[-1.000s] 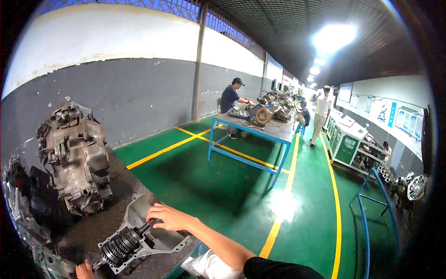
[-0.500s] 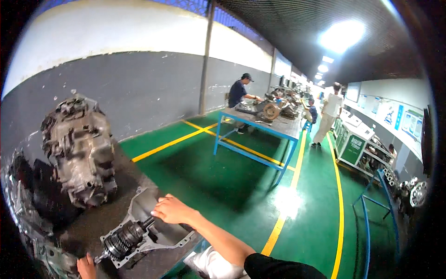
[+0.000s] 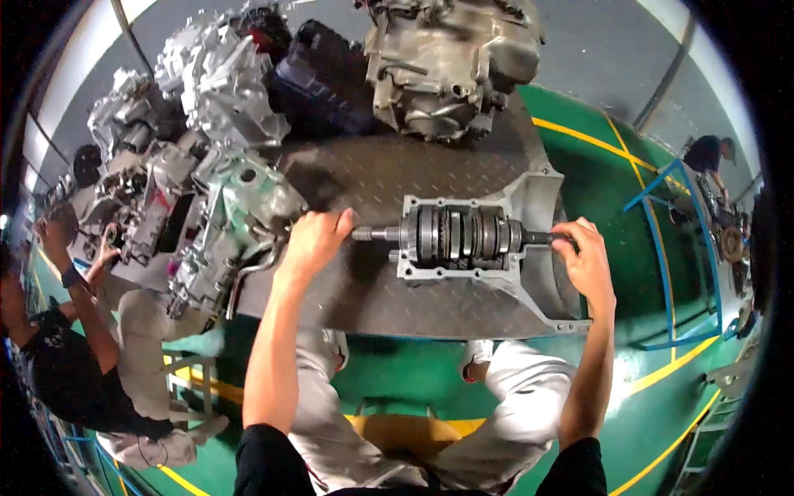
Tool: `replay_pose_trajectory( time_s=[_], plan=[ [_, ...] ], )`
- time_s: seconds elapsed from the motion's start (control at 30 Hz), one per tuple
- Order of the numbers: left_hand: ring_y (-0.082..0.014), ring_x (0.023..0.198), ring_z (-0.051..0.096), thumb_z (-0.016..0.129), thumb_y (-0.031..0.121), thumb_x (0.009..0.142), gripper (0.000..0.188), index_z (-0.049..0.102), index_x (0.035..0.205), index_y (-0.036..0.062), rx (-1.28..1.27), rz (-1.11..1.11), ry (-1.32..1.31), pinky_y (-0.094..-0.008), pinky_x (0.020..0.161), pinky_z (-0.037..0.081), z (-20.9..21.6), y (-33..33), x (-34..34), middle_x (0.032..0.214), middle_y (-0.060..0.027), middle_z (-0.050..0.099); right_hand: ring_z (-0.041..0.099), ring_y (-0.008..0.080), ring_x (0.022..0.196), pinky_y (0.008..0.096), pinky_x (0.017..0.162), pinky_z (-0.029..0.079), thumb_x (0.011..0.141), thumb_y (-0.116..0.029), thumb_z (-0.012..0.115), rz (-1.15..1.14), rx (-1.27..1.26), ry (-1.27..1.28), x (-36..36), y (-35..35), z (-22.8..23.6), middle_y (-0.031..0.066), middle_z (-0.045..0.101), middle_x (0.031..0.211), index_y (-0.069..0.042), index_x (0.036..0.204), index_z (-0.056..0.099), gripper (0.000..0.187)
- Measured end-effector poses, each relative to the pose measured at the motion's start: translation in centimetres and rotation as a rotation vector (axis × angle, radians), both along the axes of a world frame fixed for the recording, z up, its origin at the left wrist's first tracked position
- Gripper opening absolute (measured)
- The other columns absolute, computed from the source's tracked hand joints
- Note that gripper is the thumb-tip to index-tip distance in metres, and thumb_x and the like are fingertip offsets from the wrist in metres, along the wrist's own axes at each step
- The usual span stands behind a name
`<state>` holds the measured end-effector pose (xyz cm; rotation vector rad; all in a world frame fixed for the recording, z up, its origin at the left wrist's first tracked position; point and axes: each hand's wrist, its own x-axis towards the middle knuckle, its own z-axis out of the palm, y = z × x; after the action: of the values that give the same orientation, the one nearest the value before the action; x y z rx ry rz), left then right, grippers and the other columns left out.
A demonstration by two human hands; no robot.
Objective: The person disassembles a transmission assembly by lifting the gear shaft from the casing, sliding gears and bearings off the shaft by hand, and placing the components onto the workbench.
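Observation:
An open silver gearbox housing (image 3: 538,194) lies on the bench with its flared end to the right. In its trough sits a gear shaft (image 3: 459,236) with several dark toothed gears and bright rings, its two ends sticking out past the gears. My left hand (image 3: 317,241) is closed at the splined left end, thumb on top; the fingers' undersides are hidden. At the opposite end, my right hand (image 3: 589,260) pinches the thin shaft between thumb and fingers, above the housing's flared part.
A large transmission case (image 3: 447,66) stands behind the housing. Silver castings (image 3: 219,83) and a greenish cover (image 3: 256,194) crowd the bench's left. A co-worker's arm (image 3: 83,306) works among parts at far left. Beneath me is a stool (image 3: 405,434); a blue-framed table (image 3: 662,248) stands right.
My view has swung from the aisle on the right down to the bench. Both hands are still at the two ends of the gear shaft, which stays in the housing.

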<state>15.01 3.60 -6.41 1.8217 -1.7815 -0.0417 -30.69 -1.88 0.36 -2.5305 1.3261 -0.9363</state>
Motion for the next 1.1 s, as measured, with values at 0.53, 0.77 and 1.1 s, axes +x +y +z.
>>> replay_pose_trajectory(
  time_s=[0.53,0.77,1.1],
  plan=[
    [-0.0381,0.106,0.065,0.065,0.034,0.096,0.037,0.066,0.106,-0.0017,-0.039,-0.269,-0.183,-0.0472,0.098,0.049,2.1,2.8,-1.1,0.107,-0.0207,0.07,0.066,0.0289,0.1,0.0352,0.089,0.052,0.077,0.004,0.076,0.074,0.027,-0.148,1.1,1.1,0.5,0.0139,0.07,0.104,0.002,0.099,0.069,0.023],
    [-0.0365,0.106,0.066,0.076,0.022,0.079,0.036,0.06,0.106,0.0035,-0.003,-0.245,-0.276,-0.0473,0.098,0.049,0.6,2.5,-1.8,0.105,-0.0169,0.07,0.067,0.0252,0.09,0.0338,0.082,0.052,0.078,0.006,0.073,0.051,0.115,-0.118,1.7,0.4,0.2,0.0135,0.069,0.097,0.004,0.101,0.068,0.024],
    [-0.0387,0.083,0.071,0.068,0.018,0.083,0.02,0.07,0.099,0.0079,0.049,-0.12,-0.277,-0.0506,0.073,0.056,1.3,1.4,-4.3,0.086,-0.0183,0.073,0.068,0.0167,0.074,0.0326,0.068,0.053,0.101,-0.019,0.063,-0.135,0.2,-0.142,1.3,-0.5,-0.7,0.0152,0.071,0.084,0.001,0.108,0.072,0.023]
  ],
)
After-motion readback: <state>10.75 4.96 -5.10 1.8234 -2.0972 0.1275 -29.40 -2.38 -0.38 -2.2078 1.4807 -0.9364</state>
